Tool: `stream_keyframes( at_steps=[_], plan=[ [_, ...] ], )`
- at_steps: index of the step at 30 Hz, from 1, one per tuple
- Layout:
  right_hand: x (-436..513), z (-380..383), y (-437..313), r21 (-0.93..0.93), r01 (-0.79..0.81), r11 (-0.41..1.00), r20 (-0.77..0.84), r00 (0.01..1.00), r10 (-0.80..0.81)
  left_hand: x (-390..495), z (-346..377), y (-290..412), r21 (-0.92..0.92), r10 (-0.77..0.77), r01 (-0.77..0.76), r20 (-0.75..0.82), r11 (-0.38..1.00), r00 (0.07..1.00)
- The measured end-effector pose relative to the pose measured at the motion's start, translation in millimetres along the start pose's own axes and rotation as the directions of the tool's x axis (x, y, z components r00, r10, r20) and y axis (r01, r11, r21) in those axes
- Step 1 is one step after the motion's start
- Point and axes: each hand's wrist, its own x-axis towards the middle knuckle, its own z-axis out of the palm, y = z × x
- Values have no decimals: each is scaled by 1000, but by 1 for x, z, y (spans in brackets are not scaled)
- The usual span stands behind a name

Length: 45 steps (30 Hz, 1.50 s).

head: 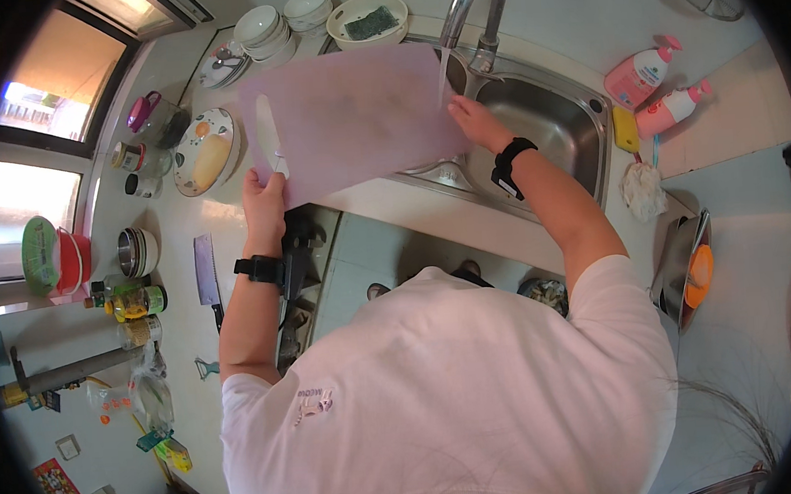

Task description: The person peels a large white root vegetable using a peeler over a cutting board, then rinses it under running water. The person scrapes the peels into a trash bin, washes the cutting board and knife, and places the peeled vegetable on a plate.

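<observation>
A pink plastic cutting board (360,113) is held up by both hands, partly over the steel double sink (538,129) and its left basin. My left hand (265,204) grips the board's near left corner, beside its handle slot. My right hand (482,123) holds the right edge, fingers against it. From the chrome faucet (491,37), water seems to run down at the board's upper right corner. Left of the board, an oval plate (186,151) bears a pale peeled vegetable. A kitchen knife (205,269) lies on the counter left of my left forearm.
Behind the board stand stacked white bowls (260,28) and a cream basket (368,18) holding a dark green pad. Pink pump bottles (643,75) and a yellow sponge (625,129) are right of the sink. Jars and oil bottles (134,300) line the left side; a peeler (207,368) lies nearer.
</observation>
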Motion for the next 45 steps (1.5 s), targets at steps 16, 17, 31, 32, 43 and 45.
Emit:
stream_keyframes(
  at_steps=[16,17,31,32,43,45],
  plan=[
    [-20,102,-155,-518,310,797,115,949,-294,-12,38,-19,-29,-123,135,271,990,955],
    [-16,100,-152,-538,321,779,114,944,-310,-13,43,-18,-28,-118,131,282,991,952],
    [-19,-22,-11,-656,-292,696,-255,954,159,-2,22,-13,-12,8,-5,240,1000,971],
    [-25,-27,1,-695,-323,642,-251,946,205,3,14,-10,46,12,-23,235,999,972],
    [17,1,9,-399,-120,909,-98,991,88,11,23,29,177,311,-314,43,933,949],
    [25,5,0,-342,-126,931,-49,992,116,4,24,36,271,379,-370,21,889,925]
  ],
)
